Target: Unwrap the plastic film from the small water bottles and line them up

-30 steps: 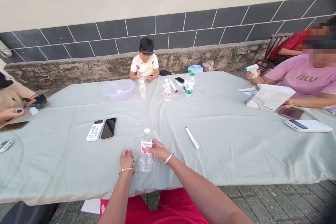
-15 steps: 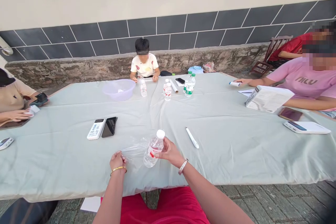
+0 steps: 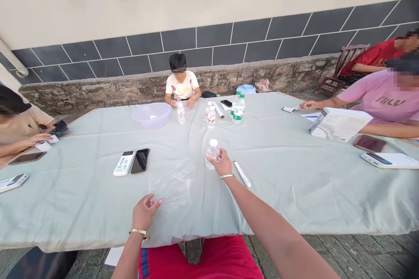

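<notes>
My right hand is wrapped round a clear water bottle with a white cap and a red and white label. The bottle is upright over the middle of the table, left of a white pen-like stick. A thin clear plastic sheet or bag lies crumpled on the cloth. My left hand is just beside its near left edge, fingers curled loosely and apart, with nothing plainly held. A white power bank and a black phone lie beyond my left hand.
Farther back are a purple basin, several bottles and a paper roll. A white box, a phone and another power bank lie at the right. People sit around the cloth-covered table.
My right hand has moved the bottle forward and to the right, off the plastic. My left hand has let go of the plastic, which now lies flatter, and its fingers have parted.
</notes>
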`<state>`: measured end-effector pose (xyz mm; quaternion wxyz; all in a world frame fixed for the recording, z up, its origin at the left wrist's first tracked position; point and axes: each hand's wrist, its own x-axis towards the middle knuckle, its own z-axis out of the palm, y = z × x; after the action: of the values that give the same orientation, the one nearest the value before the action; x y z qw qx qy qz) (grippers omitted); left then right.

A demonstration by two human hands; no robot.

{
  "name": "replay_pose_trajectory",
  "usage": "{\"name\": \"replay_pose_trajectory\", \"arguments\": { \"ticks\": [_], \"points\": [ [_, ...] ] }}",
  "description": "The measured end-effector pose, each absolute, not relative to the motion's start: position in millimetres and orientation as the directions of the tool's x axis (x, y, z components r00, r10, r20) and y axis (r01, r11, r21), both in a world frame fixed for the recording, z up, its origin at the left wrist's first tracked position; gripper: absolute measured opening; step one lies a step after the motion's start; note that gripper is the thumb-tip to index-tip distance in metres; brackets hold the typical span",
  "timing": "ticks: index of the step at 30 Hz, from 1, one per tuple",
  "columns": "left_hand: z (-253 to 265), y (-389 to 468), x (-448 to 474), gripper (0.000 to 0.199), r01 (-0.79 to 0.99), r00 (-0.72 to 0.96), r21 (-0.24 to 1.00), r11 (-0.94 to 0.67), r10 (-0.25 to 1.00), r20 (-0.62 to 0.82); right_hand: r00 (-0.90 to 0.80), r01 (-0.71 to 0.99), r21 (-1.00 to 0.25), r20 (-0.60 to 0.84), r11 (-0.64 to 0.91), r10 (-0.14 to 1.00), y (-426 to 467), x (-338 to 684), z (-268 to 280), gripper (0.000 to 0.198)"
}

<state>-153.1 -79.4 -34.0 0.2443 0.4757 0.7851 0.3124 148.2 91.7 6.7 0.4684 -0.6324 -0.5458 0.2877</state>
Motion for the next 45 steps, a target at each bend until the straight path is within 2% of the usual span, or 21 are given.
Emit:
{"name": "replay_pose_trajectory", "arguments": {
  "ticks": [2,4,6,7,9,11,13,16,18,20,23,26,29,31,33,35,36,38,41,43,45],
  "points": [
    [-30.0,-79.2,-146.9,0.065,0.773,-0.404,0.497,0.395,0.91,-0.095,0.207,0.48,-0.876,0.161,0.043,0.965,92.7,147.1,0.7,0.066],
    [-24.6,-78.4,-142.7,0.06,0.846,-0.442,0.287,0.45,0.892,-0.097,0.185,0.521,-0.851,0.194,0.071,0.964,84.5,149.1,-3.5,0.069],
    [-18.7,-76.1,-142.1,0.037,0.852,-0.497,0.169,0.496,0.867,-0.039,0.193,0.542,-0.834,0.243,0.103,0.951,67.4,152.4,-5.8,0.068],
    [-15.8,-74.2,-142.8,0.022,0.852,-0.501,0.171,0.495,0.866,-0.01,0.186,0.543,-0.83,0.265,0.126,0.946,56.2,153.3,-5.8,0.064],
    [-10.3,-69.4,-143.4,0.004,0.854,-0.461,0.267,0.446,0.887,-0.006,0.094,0.53,-0.822,0.302,0.209,0.949,31.5,150.7,-2.3,0.052],
    [-3.5,-65.4,-138.4,0.018,0.839,-0.386,0.392,0.378,0.92,-0.06,-0.109,0.486,-0.801,0.343,0.351,0.933,8.9,139.3,7.7,0.05],
    [7.4,-65.5,-125.2,0.022,0.832,-0.297,0.464,0.303,0.951,-0.088,-0.38,0.391,-0.758,0.384,0.522,0.841,-6.6,119.4,23.1,0.066],
    [36.2,-78.3,-99.6,0.021,0.76,-0.056,0.647,0.054,0.998,-0.017,-0.744,0.203,-0.691,0.351,0.693,0.568,-15.3,85.4,44.7,0.096],
    [61.2,-92.7,-89.8,0.019,0.603,0.074,0.796,-0.057,0.997,0.015,-0.867,0.148,-0.685,0.258,0.714,0.427,-17.4,69.9,49.3,0.083],
    [83.8,-106.5,-89.5,0.013,0.432,0.095,0.902,-0.013,0.995,-0.031,-0.911,0.16,-0.727,0.152,0.668,0.383,-22.2,64.3,44.1,0.049],
    [99.0,-117.1,-96.2,0.021,0.105,0.007,0.986,0.13,0.991,-0.131,-0.899,0.241,-0.812,0.019,0.532,0.437,-35.9,70.4,27.6,0.015],
    [89.8,-113.5,-94.3,0.035,-0.269,-0.141,0.945,0.187,0.963,-0.231,-0.789,0.399,-0.776,-0.02,0.488,0.614,-49.3,80.0,16.6,0.007],
    [73.0,-104.1,-82.7,0.039,-0.505,-0.246,0.849,0.158,0.916,-0.317,-0.607,0.534,-0.723,0.034,0.439,0.794,-56.2,83.6,13.9,0.003],
    [65.4,-99.3,-74.8,0.038,-0.563,-0.322,0.821,0.096,0.889,-0.325,-0.554,0.47,-0.833,-0.023,0.29,0.832,-59.4,81.9,10.7,0.003],
    [61.8,-96.6,-69.5,0.035,-0.52,-0.449,0.854,0.015,0.846,-0.288,-0.621,0.27,-0.963,-0.186,-0.015,0.761,-64.2,77.6,3.6,0.003],
    [59.8,-95.3,-67.4,0.032,-0.347,-0.579,0.937,-0.034,0.794,-0.186,-0.715,0.109,-0.94,-0.3,-0.323,0.631,-70.9,72.3,-5.8,0.011],
    [58.2,-94.8,-67.5,0.031,-0.215,-0.613,0.976,-0.037,0.783,-0.105,-0.723,0.092,-0.917,-0.33,-0.389,0.607,-74.5,70.2,-9.7,0.013],
    [52.7,-93.7,-69.7,0.029,0.109,-0.581,0.993,-0.032,0.809,0.09,-0.657,0.167,-0.946,-0.316,-0.278,0.684,-80.7,69.0,-12.6,0.009],
    [39.6,-92.4,-75.0,0.017,0.473,-0.356,0.88,-0.04,0.905,0.233,-0.566,0.38,-0.908,-0.079,0.175,0.82,-82.2,78.1,-0.8,0.007],
    [33.3,-93.6,-76.0,0.022,0.483,-0.227,0.876,0.005,0.967,0.119,-0.531,0.398,-0.871,0.038,0.289,0.846,-76.5,89.5,14.1,0.01],
    [33.8,-96.8,-72.5,0.037,0.286,-0.117,0.949,0.135,0.988,-0.106,-0.467,0.278,-0.94,0.049,0.199,0.883,-67.8,99.6,28.0,0.017]
  ]
}}
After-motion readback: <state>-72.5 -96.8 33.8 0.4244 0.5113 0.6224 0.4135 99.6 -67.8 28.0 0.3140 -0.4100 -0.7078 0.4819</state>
